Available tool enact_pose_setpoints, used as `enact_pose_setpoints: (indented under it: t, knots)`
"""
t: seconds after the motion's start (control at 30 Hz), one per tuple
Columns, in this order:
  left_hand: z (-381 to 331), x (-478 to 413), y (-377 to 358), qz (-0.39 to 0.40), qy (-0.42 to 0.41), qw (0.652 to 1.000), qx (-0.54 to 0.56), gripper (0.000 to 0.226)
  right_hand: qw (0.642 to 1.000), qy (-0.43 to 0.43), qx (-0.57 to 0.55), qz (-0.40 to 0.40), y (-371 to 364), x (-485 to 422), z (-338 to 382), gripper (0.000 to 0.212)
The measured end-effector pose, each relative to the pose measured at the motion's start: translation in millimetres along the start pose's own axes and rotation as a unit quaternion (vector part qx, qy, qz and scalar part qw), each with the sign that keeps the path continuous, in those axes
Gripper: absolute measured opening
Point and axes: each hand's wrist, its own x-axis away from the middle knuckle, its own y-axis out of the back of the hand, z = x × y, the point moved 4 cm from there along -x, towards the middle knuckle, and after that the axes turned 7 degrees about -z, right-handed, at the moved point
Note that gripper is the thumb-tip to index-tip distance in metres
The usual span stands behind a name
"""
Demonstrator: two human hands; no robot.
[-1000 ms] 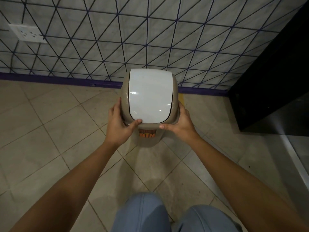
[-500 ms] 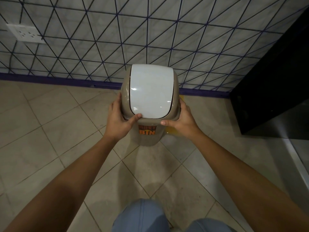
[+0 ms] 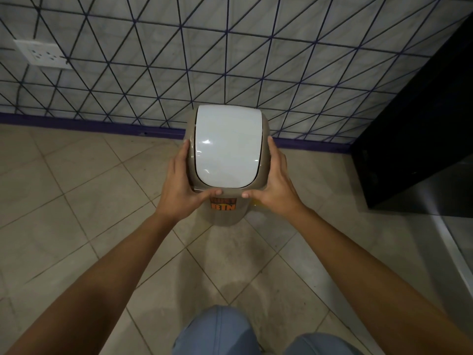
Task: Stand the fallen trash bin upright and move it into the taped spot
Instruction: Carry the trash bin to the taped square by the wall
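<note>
While both hands, left hand [image 3: 183, 187] and right hand [image 3: 275, 187], stayed clamped on the bin [image 3: 226, 160], it had slid closer to the wall [image 3: 230, 60], upright; yellow tape [image 3: 254, 204] peeked beneath. Nearly placed.

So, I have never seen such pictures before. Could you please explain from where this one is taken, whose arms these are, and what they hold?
The picture comes from a camera worn on a person's head, looking down. The two arms are that person's own; there is no machine. The left hand and right hand grip the sides of a beige trash bin with a white swing lid. It stands upright on the tiled floor, near the patterned wall. A bit of yellow shows beside its base, perhaps the tape. A black cabinet stands at the right.
</note>
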Motion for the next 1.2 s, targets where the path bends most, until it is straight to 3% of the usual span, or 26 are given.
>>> enact_pose_setpoints:
  t: [0.13, 0.93, 1.2]
  knots:
    - [-1, -6, -1, 0.012, 0.002, 1.000, 0.001, 0.125, 0.999, -0.039, -0.001, -0.001, 1, -8, 0, 0.135]
    - [-7, -65, -21, 0.064, 0.019, 0.997, -0.039, 0.128, 0.997, -0.059, 0.055, -0.017, 6, -56, 1, 0.126]
    - [8, -81, -22, 0.042, 0.012, 0.998, -0.038, 0.124, 0.997, -0.065, 0.038, -0.023, 3, -75, -5, 0.126]
